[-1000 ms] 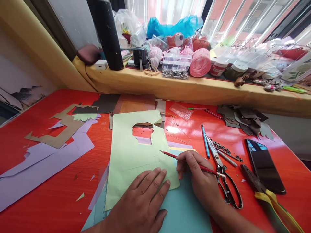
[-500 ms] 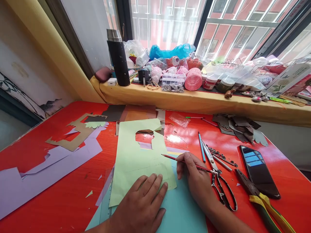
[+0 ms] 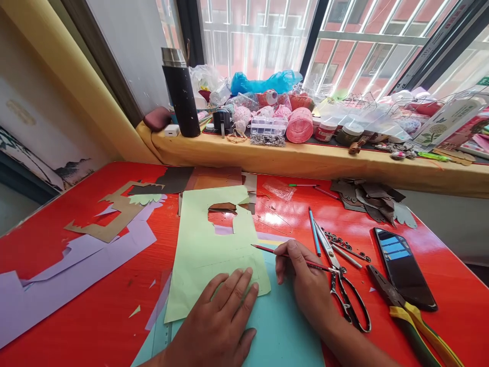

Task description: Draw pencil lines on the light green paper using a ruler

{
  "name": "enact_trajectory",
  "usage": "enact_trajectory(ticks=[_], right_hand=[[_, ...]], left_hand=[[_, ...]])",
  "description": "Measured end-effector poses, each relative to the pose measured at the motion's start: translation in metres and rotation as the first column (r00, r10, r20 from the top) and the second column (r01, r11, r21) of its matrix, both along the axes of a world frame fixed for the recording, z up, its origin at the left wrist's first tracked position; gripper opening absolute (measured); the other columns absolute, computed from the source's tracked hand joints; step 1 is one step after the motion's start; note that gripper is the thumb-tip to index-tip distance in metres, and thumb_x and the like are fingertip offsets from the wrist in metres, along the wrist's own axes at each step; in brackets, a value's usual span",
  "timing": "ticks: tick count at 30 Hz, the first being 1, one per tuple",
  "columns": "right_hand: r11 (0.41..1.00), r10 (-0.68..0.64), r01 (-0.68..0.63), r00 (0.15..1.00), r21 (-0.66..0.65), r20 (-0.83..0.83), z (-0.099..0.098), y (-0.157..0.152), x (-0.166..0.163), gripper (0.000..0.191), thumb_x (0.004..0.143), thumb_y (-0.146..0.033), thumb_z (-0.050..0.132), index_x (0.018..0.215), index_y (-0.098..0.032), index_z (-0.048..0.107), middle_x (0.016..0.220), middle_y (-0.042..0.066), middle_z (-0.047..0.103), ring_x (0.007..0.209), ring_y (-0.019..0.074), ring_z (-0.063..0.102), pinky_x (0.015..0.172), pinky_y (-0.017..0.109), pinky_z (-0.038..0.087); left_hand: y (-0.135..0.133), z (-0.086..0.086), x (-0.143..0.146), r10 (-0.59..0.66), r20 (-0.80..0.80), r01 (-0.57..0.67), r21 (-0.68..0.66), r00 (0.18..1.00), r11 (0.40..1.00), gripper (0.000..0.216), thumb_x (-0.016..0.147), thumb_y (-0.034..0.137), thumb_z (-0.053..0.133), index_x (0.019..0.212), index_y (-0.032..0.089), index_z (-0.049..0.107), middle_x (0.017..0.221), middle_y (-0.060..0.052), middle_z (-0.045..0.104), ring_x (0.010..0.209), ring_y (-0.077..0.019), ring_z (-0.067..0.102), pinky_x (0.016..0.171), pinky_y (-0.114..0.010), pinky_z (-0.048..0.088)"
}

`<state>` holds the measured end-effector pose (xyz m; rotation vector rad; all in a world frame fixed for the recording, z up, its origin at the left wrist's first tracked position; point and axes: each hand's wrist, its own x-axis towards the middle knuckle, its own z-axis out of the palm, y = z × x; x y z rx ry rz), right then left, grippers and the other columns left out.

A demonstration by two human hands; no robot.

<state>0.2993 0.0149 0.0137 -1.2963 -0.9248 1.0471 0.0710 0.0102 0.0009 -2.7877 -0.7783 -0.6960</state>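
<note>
- On the red table (image 3: pixel 103 326), straight under the head camera: green sheet (image 3: pixel 187 239), partly over a teal sheet (image 3: pixel 282 321).
- Key relation as I read it: sheet lay to the left of the right hand (image 3: pixel 301 265), which was just beside its right edge; red pencil (image 3: pixel 263 248) bridged the gap, tip just inside that edge.
- Sheet's long axis ran away from me; pencil's ran mostly crosswise, tip left, eraser end right.
- I couldn't tell if the tip touched paper or hung just above.
- Left hand (image 3: pixel 227 308) was nearer to the sheet: palm down on its near part, fingers straight, thumb spread off to the right. Right hand pinched the pencil, thumb and fingers pressed together.
- Faint line (image 3: pixel 214 264) showed ahead of the left fingertips.
- My count: 2 hands, 1 pencil, 1 green sheet, 1 blue pen (image 3: pixel 315 232), 1 scissors (image 3: pixel 331 254), 1 pliers (image 3: pixel 397 299), 1 phone (image 3: pixel 405 270).
- Scissors lay just right of the right hand, pliers and phone farther right.
- Grey-brown scraps (image 3: pixel 372 196), far right: overlapped, I couldn't count them.
</note>
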Motion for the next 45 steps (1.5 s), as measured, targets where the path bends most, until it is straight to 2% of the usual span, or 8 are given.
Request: enact_trajectory(ticks=[4, 9, 22, 32, 45], right_hand=[[1.0, -0.005, 0.005, 1.0, -0.001, 0.008, -0.001, -0.001, 0.001, 0.055, 0.104, -0.071, 0.065, 0.086, -0.019, 0.074, 0.063, 0.001, 0.066, 0.051, 0.0157, 0.061, 0.054, 0.029, 0.048], [1.0, 0.003, -0.003, 1.0, -0.004, 0.02, 0.0, -0.001, 0.0, 0.053, 0.105, -0.069, 0.065, 0.086, -0.02, 0.074, 0.063, 0.0, 0.065, 0.052, 0.0161, 0.063, 0.054, 0.028, 0.048], [0.999, 0.035, -0.035, 0.999, -0.024, 0.032, 0.001, -0.004, 0.002, 0.05, 0.108, -0.066, 0.063, 0.089, -0.02, 0.075, 0.066, 0.001, 0.068, 0.055, 0.017, 0.064, 0.056, 0.028, 0.052], [0.998, 0.052, -0.05, 0.997, -0.029, 0.062, 0.001, -0.004, 0.002, 0.05, 0.109, -0.064, 0.061, 0.088, -0.021, 0.075, 0.066, 0.001, 0.067, 0.055, 0.0169, 0.064, 0.056, 0.028, 0.052], [0.997, 0.079, -0.076, 0.992, -0.033, 0.103, 0.007, -0.003, 0.001, 0.05, 0.108, -0.065, 0.062, 0.086, -0.021, 0.075, 0.067, 0.002, 0.068, 0.055, 0.0175, 0.065, 0.056, 0.028, 0.054]], left_hand=[[-0.001, -0.002, -0.001, -0.078, 0.022, 0.078, 0.012, 0.997, 0.997, 0.036, 0.114, 0.035, 0.055, 0.138, 0.016, 0.074, 0.149, -0.01, 0.073, 0.145, -0.0265, 0.058, 0.126, -0.042, 0.036], [-0.002, -0.007, -0.002, -0.06, 0.029, 0.06, -0.002, 0.998, 0.998, 0.035, 0.114, 0.038, 0.056, 0.133, 0.018, 0.077, 0.141, -0.007, 0.077, 0.136, -0.0255, 0.064, 0.124, -0.042, 0.038], [0.001, -0.002, 0.0, -0.054, 0.013, 0.054, -0.002, 0.998, 0.999, 0.037, 0.114, 0.039, 0.054, 0.135, 0.017, 0.076, 0.146, -0.009, 0.075, 0.141, -0.0274, 0.061, 0.121, -0.043, 0.039], [-0.001, -0.01, -0.002, -0.077, -0.005, 0.077, 0.009, 0.997, 0.997, 0.036, 0.111, 0.04, 0.06, 0.137, 0.019, 0.075, 0.146, -0.008, 0.074, 0.139, -0.0253, 0.062, 0.125, -0.041, 0.04], [-0.001, -0.007, -0.004, -0.05, -0.028, 0.049, -0.036, 0.998, 0.998, 0.042, 0.11, 0.044, 0.061, 0.141, 0.018, 0.073, 0.151, -0.01, 0.071, 0.146, -0.0271, 0.057, 0.124, -0.041, 0.041]])
